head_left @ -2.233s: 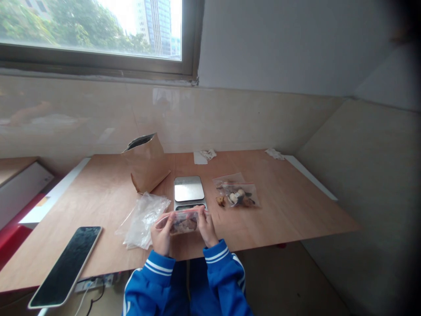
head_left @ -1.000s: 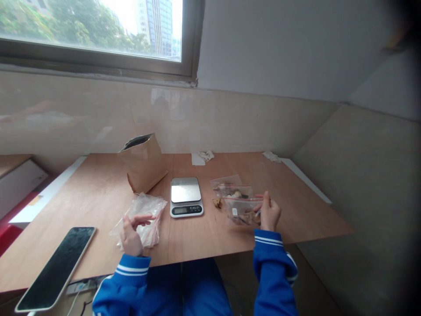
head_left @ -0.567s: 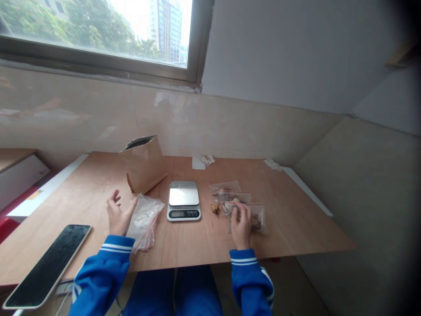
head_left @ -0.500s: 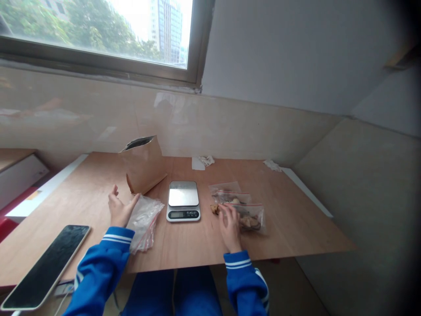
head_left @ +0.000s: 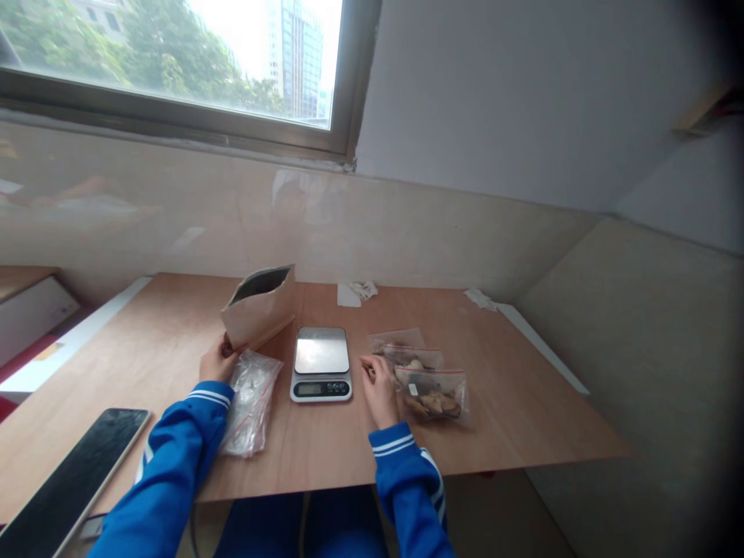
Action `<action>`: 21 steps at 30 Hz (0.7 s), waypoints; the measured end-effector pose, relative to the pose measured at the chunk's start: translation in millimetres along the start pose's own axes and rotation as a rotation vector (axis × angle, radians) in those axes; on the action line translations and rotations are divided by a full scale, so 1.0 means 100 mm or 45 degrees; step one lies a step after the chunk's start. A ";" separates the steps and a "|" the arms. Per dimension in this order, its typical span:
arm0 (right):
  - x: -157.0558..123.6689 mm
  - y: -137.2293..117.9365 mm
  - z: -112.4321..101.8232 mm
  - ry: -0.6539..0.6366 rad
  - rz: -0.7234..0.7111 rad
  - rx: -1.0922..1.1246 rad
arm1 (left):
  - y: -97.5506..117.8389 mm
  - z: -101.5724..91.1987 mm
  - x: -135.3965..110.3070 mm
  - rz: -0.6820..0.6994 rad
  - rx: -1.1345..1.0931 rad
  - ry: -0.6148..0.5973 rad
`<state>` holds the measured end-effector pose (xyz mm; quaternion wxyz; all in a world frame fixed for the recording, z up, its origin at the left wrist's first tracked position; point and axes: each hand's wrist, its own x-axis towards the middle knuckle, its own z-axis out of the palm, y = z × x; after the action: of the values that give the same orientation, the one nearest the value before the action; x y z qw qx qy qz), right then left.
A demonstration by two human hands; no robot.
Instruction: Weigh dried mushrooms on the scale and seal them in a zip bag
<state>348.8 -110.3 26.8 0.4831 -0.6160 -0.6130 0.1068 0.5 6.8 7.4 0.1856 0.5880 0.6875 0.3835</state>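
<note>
A brown kraft paper bag (head_left: 261, 311) with a dark open mouth leans near the back left of the table. Its lower left corner is in the closed fingers of my left hand (head_left: 216, 361). Beside that wrist lies a stack of clear zip bags (head_left: 253, 403) with red seals. My right hand (head_left: 380, 394) is closed, fingertips pinched on a small brown dried piece (head_left: 370, 371) that they mostly hide. Just right of it, overlapping zip bags (head_left: 435, 397) hold brown dried pieces. Between my hands sits a digital kitchen scale (head_left: 322, 364) with a bare metal plate.
A phone (head_left: 78, 473) lies at the table's front left, with a cable below it. Crumpled white paper (head_left: 363, 290) and another scrap (head_left: 481, 299) are along the back edge. A tiled wall (head_left: 442, 232) rises behind the table.
My left hand has gone from spread fingers to gripping the paper bag's corner, and the bag's mouth now tilts toward me. My right hand has moved left with the brown piece, away from the filled bags.
</note>
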 end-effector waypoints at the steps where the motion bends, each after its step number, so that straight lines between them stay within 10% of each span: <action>1: 0.06 -0.07 0.05 -0.004 -0.020 0.042 | 0.00 0.00 -0.01 -0.004 -0.020 0.008; 13: 0.11 -1.08 0.12 -0.036 -0.249 0.195 | 0.21 -0.09 -0.14 -0.003 -0.380 -0.043; 21: -0.13 -1.50 0.28 -0.398 -0.439 -0.025 | 0.06 0.00 -0.12 0.161 -0.443 0.039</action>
<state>228.4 -141.0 115.7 0.3873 -0.4827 -0.7776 0.1107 7.5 -4.1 9.7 0.2498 0.5831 0.5753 0.5164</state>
